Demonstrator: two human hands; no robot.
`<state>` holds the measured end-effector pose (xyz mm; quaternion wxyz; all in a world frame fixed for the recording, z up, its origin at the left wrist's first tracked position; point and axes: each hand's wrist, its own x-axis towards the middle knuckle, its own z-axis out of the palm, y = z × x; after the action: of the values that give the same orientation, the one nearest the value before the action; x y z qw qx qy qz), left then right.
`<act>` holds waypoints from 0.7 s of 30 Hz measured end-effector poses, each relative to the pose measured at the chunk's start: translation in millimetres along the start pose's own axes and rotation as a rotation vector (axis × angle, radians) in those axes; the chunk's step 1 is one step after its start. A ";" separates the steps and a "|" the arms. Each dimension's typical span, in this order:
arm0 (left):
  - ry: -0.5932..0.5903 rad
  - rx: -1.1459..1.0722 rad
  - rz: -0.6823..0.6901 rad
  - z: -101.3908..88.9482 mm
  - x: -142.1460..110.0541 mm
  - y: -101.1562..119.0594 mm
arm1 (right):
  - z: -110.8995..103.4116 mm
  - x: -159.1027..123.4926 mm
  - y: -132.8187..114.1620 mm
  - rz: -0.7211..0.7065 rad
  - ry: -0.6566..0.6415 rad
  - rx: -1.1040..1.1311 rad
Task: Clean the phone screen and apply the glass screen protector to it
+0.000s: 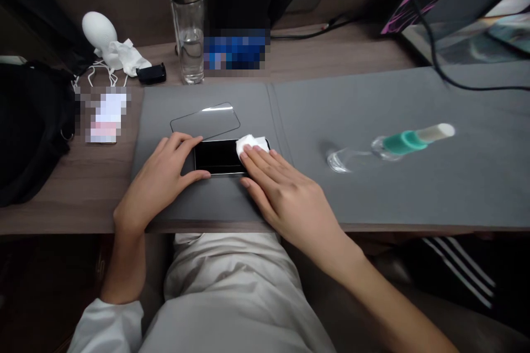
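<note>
A smartphone (217, 158) with a dark screen lies face up on the grey desk mat (372, 193). My left hand (168, 162) grips its left end, thumb on the near edge and fingers at the far edge. Under the fingers of my right hand (281, 187), a folded white tissue (250, 144) is pressed on the right part of the screen, hiding that end of the phone. Just beyond the phone lies a clear screen protector (199, 121) with a black border. To the right, a clear spray bottle (397, 146) with a green collar lies on its side.
At the back stands a glass water bottle (192, 38) with a black lid. Left of it are a white rounded object (99, 30), crumpled white tissue (130, 58) and a small black item (151, 73). A black bag (33, 132) sits far left. A black cable (430, 38) crosses the right back.
</note>
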<state>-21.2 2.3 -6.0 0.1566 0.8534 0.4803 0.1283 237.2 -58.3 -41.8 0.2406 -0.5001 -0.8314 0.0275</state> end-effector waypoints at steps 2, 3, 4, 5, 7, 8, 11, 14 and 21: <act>-0.004 0.000 0.000 0.2 -0.4 -1.3 | 3.0 8.1 5.3 0.033 0.003 0.000; -0.006 -0.001 -0.001 0.2 -0.4 -1.8 | 4.5 11.6 7.6 0.049 0.004 -0.001; -0.008 -0.001 -0.003 0.1 -0.5 -2.1 | 5.7 14.5 9.5 0.064 0.001 -0.002; -0.010 -0.001 -0.006 0.0 -0.5 -2.4 | 6.6 16.6 11.0 0.078 -0.001 0.000; -0.009 -0.005 -0.010 -0.2 -0.4 -2.5 | 7.6 17.7 12.8 0.096 0.002 0.004; -0.009 -0.007 -0.011 -0.1 -0.4 -2.4 | 7.7 16.8 13.1 0.097 0.008 0.004; -0.014 0.001 -0.011 0.3 -0.3 -2.0 | 6.4 8.9 11.2 0.086 0.034 -0.015; -0.015 0.010 -0.007 0.8 -0.1 -1.6 | 3.0 -3.5 6.3 0.074 0.051 -0.053; -0.011 0.001 -0.012 1.5 -0.4 -0.6 | -6.3 -23.9 -0.8 0.033 0.070 -0.111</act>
<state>-21.3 2.0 -7.6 0.1594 0.8512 0.4848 0.1224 248.5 -80.1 -44.9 0.2408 -0.5271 -0.8144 -0.0323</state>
